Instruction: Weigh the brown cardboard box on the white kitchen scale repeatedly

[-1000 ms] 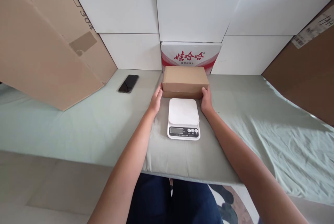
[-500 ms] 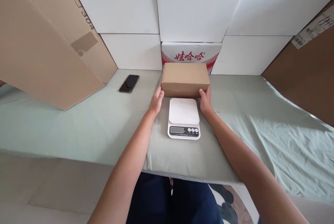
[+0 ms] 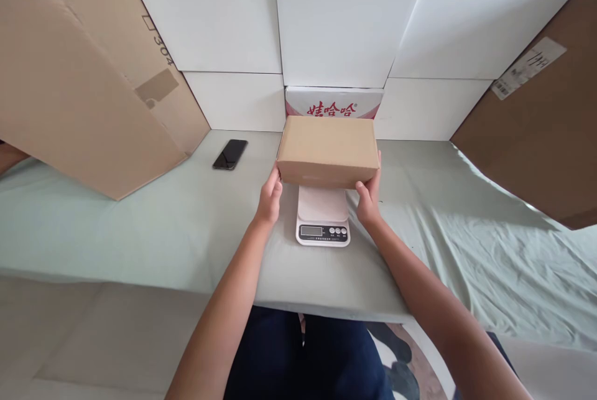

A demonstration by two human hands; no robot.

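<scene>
A closed brown cardboard box (image 3: 329, 142) is held between my two hands. My left hand (image 3: 270, 198) grips its near left corner, thumb in front and fingers hidden behind the side. At the near right corner my right hand (image 3: 369, 198) grips it the same way. Below the box is a white digital kitchen scale (image 3: 323, 216), whose far part is covered by it. The scale's display looks blank, and its buttons face me. The box seems raised above the platform.
On the pale green cloth (image 3: 177, 232) lies a black smartphone (image 3: 230, 155), left of the box. White boxes (image 3: 345, 33) form a wall behind, with a red-lettered carton (image 3: 333, 101) at its base. Large cardboard panels stand at the left (image 3: 93, 89) and right (image 3: 550, 120).
Both hands have lifted the cardboard box and brought it nearer to me, so it now overlaps the far part of the scale. The view has tilted up slightly.
</scene>
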